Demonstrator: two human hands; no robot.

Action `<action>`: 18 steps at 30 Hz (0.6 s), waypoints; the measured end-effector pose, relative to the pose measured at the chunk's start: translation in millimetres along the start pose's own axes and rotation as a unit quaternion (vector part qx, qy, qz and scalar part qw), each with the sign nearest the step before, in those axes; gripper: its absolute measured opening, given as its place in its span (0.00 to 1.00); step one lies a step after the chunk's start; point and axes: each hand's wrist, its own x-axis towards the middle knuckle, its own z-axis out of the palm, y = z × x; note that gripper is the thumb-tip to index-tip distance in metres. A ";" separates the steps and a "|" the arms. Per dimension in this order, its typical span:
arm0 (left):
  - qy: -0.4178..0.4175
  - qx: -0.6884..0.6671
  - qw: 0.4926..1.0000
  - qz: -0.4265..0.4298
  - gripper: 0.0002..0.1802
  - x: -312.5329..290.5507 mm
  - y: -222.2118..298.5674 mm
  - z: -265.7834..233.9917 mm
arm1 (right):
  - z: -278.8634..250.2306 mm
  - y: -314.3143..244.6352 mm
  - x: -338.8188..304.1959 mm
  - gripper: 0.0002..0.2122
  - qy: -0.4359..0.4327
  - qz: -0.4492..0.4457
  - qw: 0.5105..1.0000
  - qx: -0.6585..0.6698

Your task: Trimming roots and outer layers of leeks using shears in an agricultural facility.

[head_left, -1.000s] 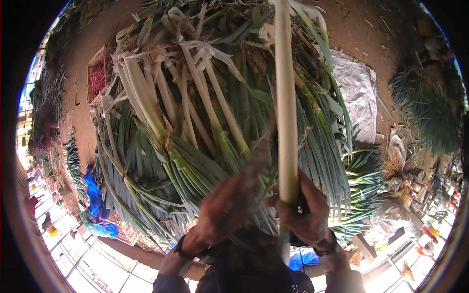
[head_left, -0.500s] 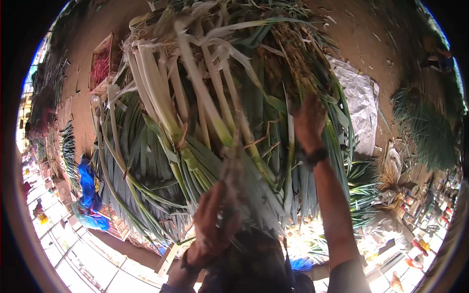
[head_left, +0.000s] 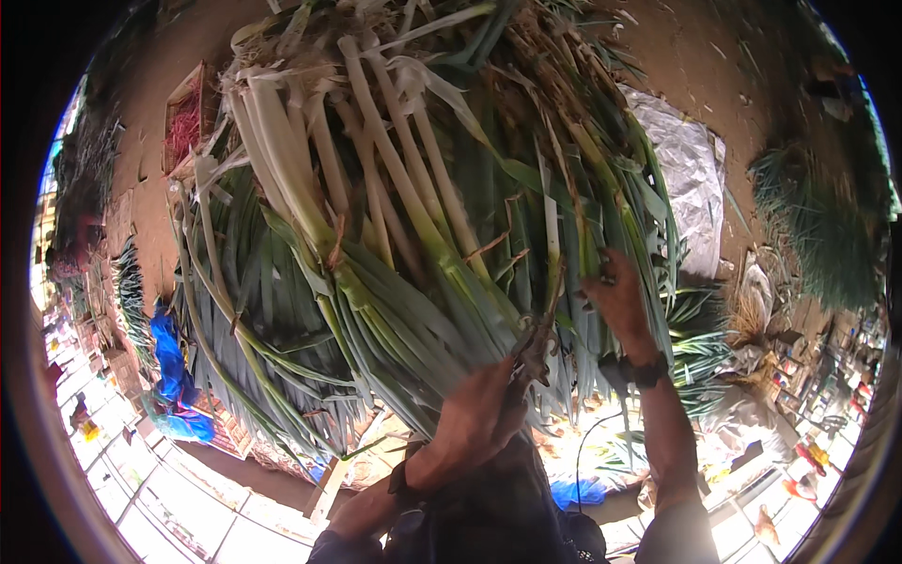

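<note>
A large heap of leeks (head_left: 437, 188) fills the middle, white stalks toward the far side and green leaves toward me. My left hand (head_left: 481, 402) is closed around a dark, narrow, metal-looking tool (head_left: 536, 346) whose exact kind I cannot make out. The tool points up and right over the leaves. On the right side of the heap, my right hand (head_left: 622, 299) has its fingers bent and apart, close to the green leaves (head_left: 587, 249). Nothing shows in its grasp. Whether its fingertips touch the leaves is unclear.
A crate of red strands (head_left: 185, 120) stands at the far left of the heap, on brown ground. Crumpled white sheeting (head_left: 681, 179) lies along the right. Another pile of green leaves (head_left: 813, 230) is farther right; blue plastic (head_left: 167, 352) is at left.
My left hand has moved right and slightly up, with the tool now over the leaves. My right hand has drawn back toward me, and its fingers show apart.
</note>
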 end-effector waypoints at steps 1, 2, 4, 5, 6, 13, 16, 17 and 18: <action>-0.004 0.001 1.000 0.004 0.30 -0.6 5.2 3.2 | 0.6 3.6 -12.9 0.24 0.018 0.013 0.999 0.033; -0.014 0.000 1.000 -0.004 0.31 -2.8 11.1 5.9 | -0.8 9.4 -22.3 0.24 0.021 0.013 0.999 0.036; -0.031 -0.005 0.999 -0.009 0.32 -4.7 11.7 17.8 | -2.8 30.1 -31.1 0.25 0.055 -0.016 0.998 -0.022; -0.034 0.003 0.999 -0.015 0.32 -5.6 11.0 23.5 | -1.9 38.3 -33.4 0.23 0.062 -0.025 0.997 -0.030; -0.036 0.014 0.999 -0.022 0.33 -6.0 8.9 28.2 | -2.1 43.0 -38.4 0.23 0.064 -0.024 0.997 -0.027; -0.015 0.059 0.996 -0.065 0.35 26.0 -11.9 41.9 | 12.0 26.8 -90.0 0.17 0.061 0.041 0.997 -0.035; -0.012 0.061 0.995 -0.076 0.36 56.4 -28.4 40.7 | 4.4 46.1 -95.7 0.18 0.056 0.011 0.992 -0.116; -0.017 0.059 0.996 -0.070 0.35 60.8 -47.3 44.6 | 4.1 47.5 -97.8 0.18 0.055 0.007 0.992 -0.115; -0.024 0.059 0.996 -0.067 0.35 66.4 -61.9 46.4 | 6.0 52.9 -98.2 0.19 0.042 0.012 0.992 -0.117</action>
